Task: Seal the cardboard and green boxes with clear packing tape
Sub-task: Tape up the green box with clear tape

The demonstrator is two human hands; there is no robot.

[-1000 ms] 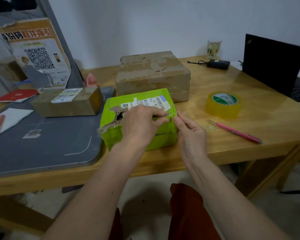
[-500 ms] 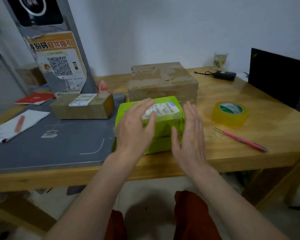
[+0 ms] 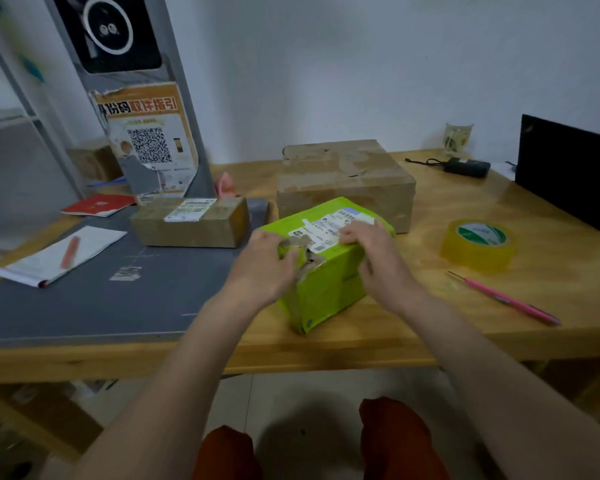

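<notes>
A green box (image 3: 326, 289) with a white shipping label and a torn top sits turned corner-first near the table's front edge. My left hand (image 3: 264, 268) grips its left side at the torn flap. My right hand (image 3: 374, 258) holds its right side, fingers curled over the label edge. Behind it stands a large cardboard box (image 3: 347, 181) with tape strips on top. A smaller cardboard box (image 3: 191, 221) lies to the left on the grey mat. The roll of clear packing tape (image 3: 477, 244) lies flat on the right.
A pink pen (image 3: 506, 299) lies right of the green box. A grey mat (image 3: 84, 299) covers the table's left part, with a notepad (image 3: 59, 254) on it. A black laptop (image 3: 568, 171), a charger (image 3: 465, 167) and a glass (image 3: 458, 138) stand at the back right.
My hands hovered open over the green box half a second ago; now both grasp its sides, and the box has been turned so one corner points toward me.
</notes>
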